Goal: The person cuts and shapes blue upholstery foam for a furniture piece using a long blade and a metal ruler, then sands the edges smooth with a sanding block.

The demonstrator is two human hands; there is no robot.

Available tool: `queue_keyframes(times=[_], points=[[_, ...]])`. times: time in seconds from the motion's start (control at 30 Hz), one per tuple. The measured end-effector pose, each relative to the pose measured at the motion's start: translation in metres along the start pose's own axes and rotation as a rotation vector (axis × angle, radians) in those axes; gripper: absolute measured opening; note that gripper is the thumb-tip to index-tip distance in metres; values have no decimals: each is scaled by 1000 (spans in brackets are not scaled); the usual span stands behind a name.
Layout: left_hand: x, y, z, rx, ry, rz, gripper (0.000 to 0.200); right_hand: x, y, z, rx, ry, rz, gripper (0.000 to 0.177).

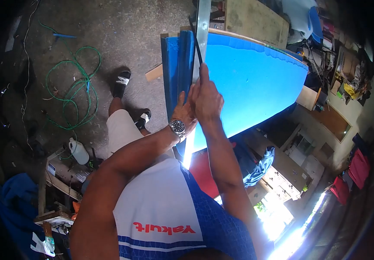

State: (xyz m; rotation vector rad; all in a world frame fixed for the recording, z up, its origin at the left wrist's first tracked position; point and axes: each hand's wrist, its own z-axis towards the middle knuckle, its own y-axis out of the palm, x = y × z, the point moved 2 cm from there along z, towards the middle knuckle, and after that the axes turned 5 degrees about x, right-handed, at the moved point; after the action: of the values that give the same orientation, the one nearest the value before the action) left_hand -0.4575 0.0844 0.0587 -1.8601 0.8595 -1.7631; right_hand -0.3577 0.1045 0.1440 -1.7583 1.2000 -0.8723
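A long silver metal bar (202, 26) lies along the blue panel (247, 82), near its left edge. My left hand (183, 112), with a watch on the wrist, is closed on the bar, its thumb on the left side. Some of its fingers are hidden behind my right hand (207, 99). That hand grips a thin, dark, blade-like tool (197, 43), the index finger stretched along it. The tool runs close beside the bar and points away from me. Its exact kind cannot be made out. Darker blue raised strips (179, 65) border the panel's left side.
A green cord (87, 82) lies coiled on the concrete floor at left. My sandalled foot (121, 82) stands left of the panel. A white jug (78, 151) sits beside a wooden frame (44, 186). Boards and piled goods (347, 69) crowd the right side.
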Motion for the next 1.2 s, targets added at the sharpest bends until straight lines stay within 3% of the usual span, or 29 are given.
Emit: queue_keyframes(times=[0.07,0.2,0.3,0.43,0.5,0.6,0.7,0.9,1.1,1.2], points=[[1,-3,1,15,-40,63,65,10,1,-28,-15,11,5,59],[2,-3,4,-62,-49,217,67,29,4,-62,124,-74,175,54],[1,-3,2,26,-47,154,66,23,9,-41,104,-50,139,53],[1,3,-1,-66,-33,107,55,-9,6,30,36,-39,54,51],[3,-5,4,-149,-34,230,50,-12,6,39,38,-57,54,50],[0,-4,6,-187,-25,129,56,-4,5,30,17,-46,39,51],[1,-3,3,24,-46,190,67,10,-3,-18,-13,-2,24,52],[0,-4,4,14,-19,214,73,13,-2,-20,18,-1,93,49],[-27,-22,-12,38,203,105,51,16,17,6,98,-105,139,52],[-72,-58,-4,175,150,-74,37,24,26,6,169,-166,197,54]])
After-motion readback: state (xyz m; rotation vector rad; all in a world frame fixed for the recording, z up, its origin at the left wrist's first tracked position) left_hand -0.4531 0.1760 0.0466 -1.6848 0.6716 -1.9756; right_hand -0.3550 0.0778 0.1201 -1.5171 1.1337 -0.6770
